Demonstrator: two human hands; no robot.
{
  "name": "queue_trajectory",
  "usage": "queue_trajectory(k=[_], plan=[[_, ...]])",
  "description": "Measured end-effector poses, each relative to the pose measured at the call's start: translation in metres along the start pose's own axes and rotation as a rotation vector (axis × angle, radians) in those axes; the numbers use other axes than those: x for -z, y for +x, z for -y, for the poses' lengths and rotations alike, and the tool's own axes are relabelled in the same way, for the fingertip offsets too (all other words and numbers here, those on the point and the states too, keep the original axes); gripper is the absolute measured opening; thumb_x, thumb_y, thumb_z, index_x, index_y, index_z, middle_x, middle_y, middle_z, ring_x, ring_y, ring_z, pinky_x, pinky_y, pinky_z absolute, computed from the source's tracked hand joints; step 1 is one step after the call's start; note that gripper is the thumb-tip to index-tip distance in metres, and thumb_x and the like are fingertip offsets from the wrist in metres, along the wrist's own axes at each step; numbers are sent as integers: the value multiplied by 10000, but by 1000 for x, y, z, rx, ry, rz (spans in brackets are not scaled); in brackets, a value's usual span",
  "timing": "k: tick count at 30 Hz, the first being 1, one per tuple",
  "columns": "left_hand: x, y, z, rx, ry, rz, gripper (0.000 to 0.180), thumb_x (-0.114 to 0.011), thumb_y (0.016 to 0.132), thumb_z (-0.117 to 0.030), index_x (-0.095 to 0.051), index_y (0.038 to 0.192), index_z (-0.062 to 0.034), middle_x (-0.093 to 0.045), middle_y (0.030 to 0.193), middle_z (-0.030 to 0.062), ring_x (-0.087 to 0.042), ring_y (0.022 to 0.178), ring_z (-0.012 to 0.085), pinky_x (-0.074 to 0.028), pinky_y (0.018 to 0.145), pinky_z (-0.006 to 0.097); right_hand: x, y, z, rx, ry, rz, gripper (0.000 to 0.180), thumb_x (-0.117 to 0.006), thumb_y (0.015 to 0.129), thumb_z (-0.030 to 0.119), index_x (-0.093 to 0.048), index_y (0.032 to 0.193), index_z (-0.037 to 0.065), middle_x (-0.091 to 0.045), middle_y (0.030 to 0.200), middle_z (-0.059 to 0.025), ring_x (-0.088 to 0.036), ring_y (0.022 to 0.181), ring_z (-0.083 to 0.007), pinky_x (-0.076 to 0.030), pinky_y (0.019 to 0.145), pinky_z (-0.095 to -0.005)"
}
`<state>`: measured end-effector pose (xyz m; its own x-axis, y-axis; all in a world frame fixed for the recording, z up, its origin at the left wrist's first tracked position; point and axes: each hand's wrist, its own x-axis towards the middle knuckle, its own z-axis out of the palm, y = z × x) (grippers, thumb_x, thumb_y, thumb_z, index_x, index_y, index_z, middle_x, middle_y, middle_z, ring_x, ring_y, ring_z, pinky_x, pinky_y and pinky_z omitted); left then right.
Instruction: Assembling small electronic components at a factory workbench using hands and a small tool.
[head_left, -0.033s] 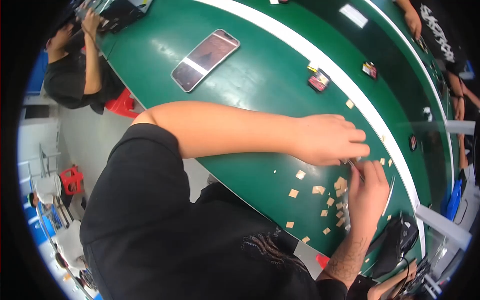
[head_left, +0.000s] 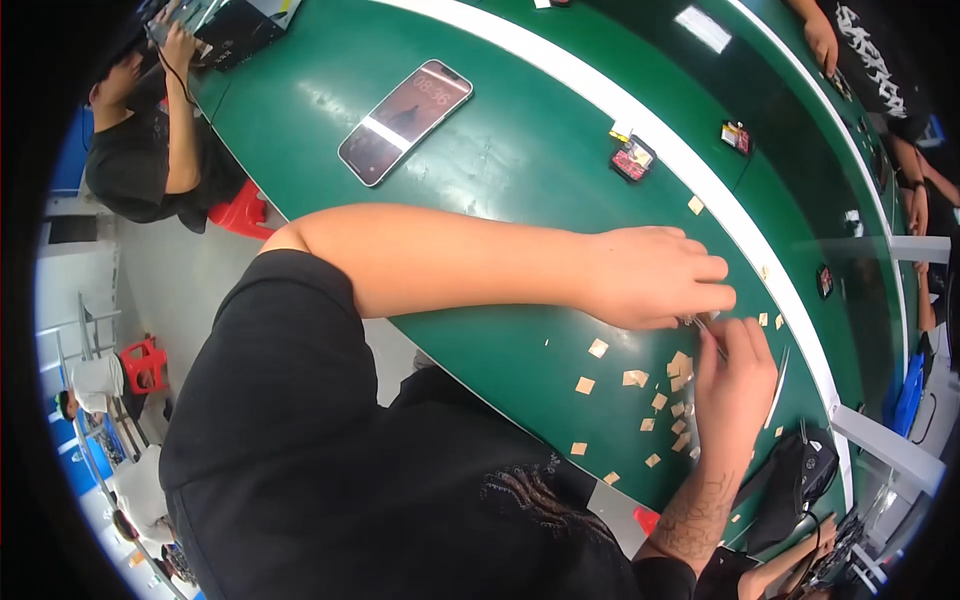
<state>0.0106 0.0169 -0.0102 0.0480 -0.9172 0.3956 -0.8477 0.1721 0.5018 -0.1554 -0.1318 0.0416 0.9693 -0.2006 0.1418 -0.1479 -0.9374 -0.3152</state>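
Note:
My left hand (head_left: 665, 275) reaches across to the right over the green table, fingers bent and closed around something small that they mostly hide. Facing it, my right hand (head_left: 737, 385) pinches a thin metal tool (head_left: 703, 329), which looks like tweezers, with its tip at the left fingers. The two hands almost touch. Small tan square pieces (head_left: 647, 425) lie scattered beside and below them, several bunched in a pile (head_left: 680, 366) just left of my right hand. A slim silver tool (head_left: 778, 388) rests on the table just right of that hand.
A smartphone (head_left: 405, 122) lies farther left. Small red-and-black items (head_left: 632, 158) sit by the white strip (head_left: 715, 190) along the table. A black pouch (head_left: 795, 490) is at the lower right. Other people work at left and far right; a red stool (head_left: 240, 208) stands at left.
The whole view has shifted very slightly and is sharper now. Both hands keep the same pose and hold.

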Motion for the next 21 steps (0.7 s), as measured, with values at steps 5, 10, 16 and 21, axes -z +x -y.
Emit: queue_trajectory(k=[5, 10, 16, 21], plan=[[-3, 6, 1, -21, 38, -24, 412, -820, 869, -186, -593, 1208, -128, -598, 1085, 68, -661, 1076, 282, -522, 905, 446, 5, -2, -6, -27, 55, -21, 99, -741, 925, -22, -643, 929, -13, -623, 884, -156, -649, 743, -373, -511, 642, -453], [-8, 3, 0, -23, 74, -36, 384, -817, 891, -207, -585, 1184, -121, -586, 1093, 76, -662, 1067, 282, -526, 917, 450, 0, -1, -13, -54, 218, -8, 117, -731, 923, -74, -619, 929, -44, -599, 858, -140, -633, 709, -281, -532, 650, -362], [-8, 0, -1, -2, 89, -6, 404, -817, 892, -223, -582, 1204, -118, -588, 1120, 88, -663, 1081, 291, -524, 929, 461, -12, -1, -35, -196, 503, 48, 120, -705, 958, -99, -606, 917, -44, -599, 846, -30, -583, 730, -80, -482, 641, -235], [-5, 1, -4, 11, 71, 3, 403, -810, 895, -223, -577, 1206, -117, -589, 1127, 95, -662, 1092, 297, -520, 935, 466, -15, -3, -49, -290, 664, 75, 101, -685, 1002, -61, -615, 943, -20, -598, 833, 28, -528, 724, -13, -414, 639, -188]])
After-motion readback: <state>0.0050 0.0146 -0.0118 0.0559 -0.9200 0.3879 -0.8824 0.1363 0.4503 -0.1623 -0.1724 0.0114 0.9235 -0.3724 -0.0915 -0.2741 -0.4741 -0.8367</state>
